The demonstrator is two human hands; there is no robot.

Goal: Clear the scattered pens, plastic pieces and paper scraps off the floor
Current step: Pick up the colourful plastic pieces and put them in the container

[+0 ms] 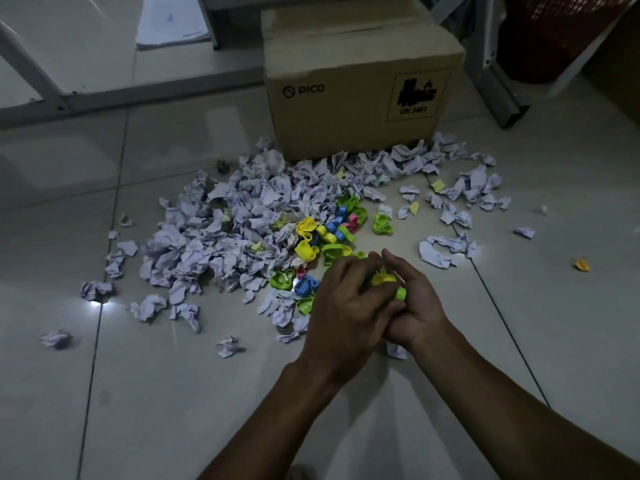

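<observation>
A wide heap of crumpled white paper scraps (242, 223) covers the tiled floor in front of a cardboard box (360, 88). Several yellow, green, blue and pink plastic pieces (332, 233) lie at the heap's right side. My left hand (346, 306) and my right hand (415, 299) are cupped together just in front of them, holding yellow and green plastic pieces (388, 284) between the fingers. No pens can be seen.
Loose scraps lie apart at the left (55, 339) and right (524, 232), plus a small yellow piece (581, 264). White metal furniture legs (502, 81) stand right of the box, a white frame (41, 88) at the back left, a red basket (554, 32) at top right.
</observation>
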